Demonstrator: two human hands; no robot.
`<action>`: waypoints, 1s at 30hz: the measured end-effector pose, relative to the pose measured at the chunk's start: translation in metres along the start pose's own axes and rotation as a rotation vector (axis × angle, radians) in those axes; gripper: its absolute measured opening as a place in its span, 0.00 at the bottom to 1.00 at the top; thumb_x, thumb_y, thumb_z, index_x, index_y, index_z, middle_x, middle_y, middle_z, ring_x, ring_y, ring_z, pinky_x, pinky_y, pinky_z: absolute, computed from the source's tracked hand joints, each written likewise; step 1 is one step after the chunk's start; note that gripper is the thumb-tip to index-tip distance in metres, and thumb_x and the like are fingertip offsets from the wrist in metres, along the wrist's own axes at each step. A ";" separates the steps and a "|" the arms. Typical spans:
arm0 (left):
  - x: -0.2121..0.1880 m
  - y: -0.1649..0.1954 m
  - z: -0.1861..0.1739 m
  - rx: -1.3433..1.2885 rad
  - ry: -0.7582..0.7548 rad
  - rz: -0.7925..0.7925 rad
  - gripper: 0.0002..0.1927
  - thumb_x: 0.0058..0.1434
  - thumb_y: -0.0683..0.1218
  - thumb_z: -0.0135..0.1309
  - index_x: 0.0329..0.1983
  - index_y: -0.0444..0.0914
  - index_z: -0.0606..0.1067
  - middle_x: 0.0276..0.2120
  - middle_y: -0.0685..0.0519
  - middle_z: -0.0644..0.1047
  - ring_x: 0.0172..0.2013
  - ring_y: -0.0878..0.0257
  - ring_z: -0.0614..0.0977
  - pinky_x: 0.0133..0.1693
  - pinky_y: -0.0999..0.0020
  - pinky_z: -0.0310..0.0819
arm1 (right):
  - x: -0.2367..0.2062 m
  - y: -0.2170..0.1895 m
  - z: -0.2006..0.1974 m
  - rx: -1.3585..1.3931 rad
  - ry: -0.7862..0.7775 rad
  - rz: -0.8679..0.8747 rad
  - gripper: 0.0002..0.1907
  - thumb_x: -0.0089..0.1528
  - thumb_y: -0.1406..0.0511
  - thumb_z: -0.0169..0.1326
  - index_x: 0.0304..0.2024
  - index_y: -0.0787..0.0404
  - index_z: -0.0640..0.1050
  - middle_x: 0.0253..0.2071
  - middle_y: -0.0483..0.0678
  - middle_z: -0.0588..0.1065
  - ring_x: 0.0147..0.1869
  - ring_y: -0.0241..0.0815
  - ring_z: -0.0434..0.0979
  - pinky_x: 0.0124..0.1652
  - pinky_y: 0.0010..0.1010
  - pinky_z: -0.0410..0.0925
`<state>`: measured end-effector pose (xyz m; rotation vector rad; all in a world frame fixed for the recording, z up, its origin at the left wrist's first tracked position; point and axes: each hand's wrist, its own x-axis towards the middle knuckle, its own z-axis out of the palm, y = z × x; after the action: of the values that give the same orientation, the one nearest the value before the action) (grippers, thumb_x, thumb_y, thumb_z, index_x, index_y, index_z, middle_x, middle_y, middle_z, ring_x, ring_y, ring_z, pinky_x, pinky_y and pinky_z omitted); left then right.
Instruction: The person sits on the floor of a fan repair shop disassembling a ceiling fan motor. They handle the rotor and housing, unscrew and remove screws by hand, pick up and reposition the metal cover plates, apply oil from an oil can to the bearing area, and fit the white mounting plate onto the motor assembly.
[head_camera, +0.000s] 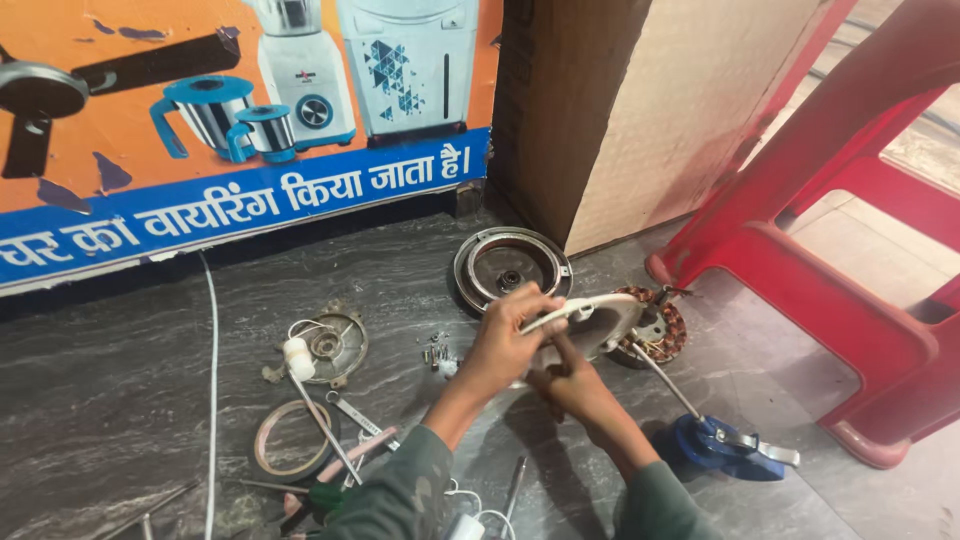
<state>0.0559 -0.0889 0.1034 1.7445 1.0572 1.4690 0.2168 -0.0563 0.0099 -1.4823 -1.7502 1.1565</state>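
Note:
My left hand (503, 338) grips the rim of a white round fan cover (605, 312) and holds it tilted above the floor. My right hand (572, 385) is just below it, closed around a thin dark tool (563, 350) whose tip points up at the cover's underside. Behind the cover, a stator with copper windings (668, 328) lies on the floor. A round metal motor housing (510, 262) rests beyond my hands.
A metal plate with a white capacitor (328, 347), a flat ring (290, 450), a spanner (358, 414), small screws (437, 353) and screwdrivers (514, 480) lie on the grey marble floor. A blue-handled tool (722, 446), red plastic stool (830, 250), cardboard box (640, 100), appliance poster (230, 130) and white cable (213, 350) surround them.

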 end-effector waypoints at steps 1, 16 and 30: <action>0.002 0.001 -0.005 0.050 -0.018 0.065 0.12 0.62 0.39 0.62 0.48 0.31 0.80 0.35 0.48 0.74 0.38 0.59 0.78 0.40 0.66 0.71 | -0.003 -0.012 0.000 0.327 -0.112 0.215 0.40 0.61 0.69 0.55 0.71 0.39 0.55 0.21 0.49 0.70 0.20 0.41 0.67 0.24 0.38 0.63; -0.003 0.018 0.003 0.297 0.313 0.388 0.36 0.54 0.52 0.65 0.63 0.33 0.68 0.58 0.40 0.72 0.62 0.44 0.70 0.62 0.48 0.64 | 0.045 -0.015 -0.013 1.383 -0.184 0.108 0.04 0.71 0.59 0.49 0.43 0.48 0.70 0.24 0.36 0.64 0.19 0.26 0.58 0.23 0.22 0.55; 0.006 -0.023 -0.014 0.743 0.389 0.436 0.20 0.63 0.35 0.47 0.57 0.35 0.78 0.50 0.51 0.79 0.53 0.56 0.78 0.58 0.55 0.68 | 0.042 -0.033 0.001 1.452 -0.106 0.126 0.12 0.72 0.57 0.40 0.46 0.54 0.72 0.25 0.38 0.65 0.20 0.27 0.54 0.24 0.22 0.54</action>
<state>0.0387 -0.0727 0.0900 2.3656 1.6553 1.8858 0.1903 -0.0161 0.0340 -0.5784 -0.4365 1.9128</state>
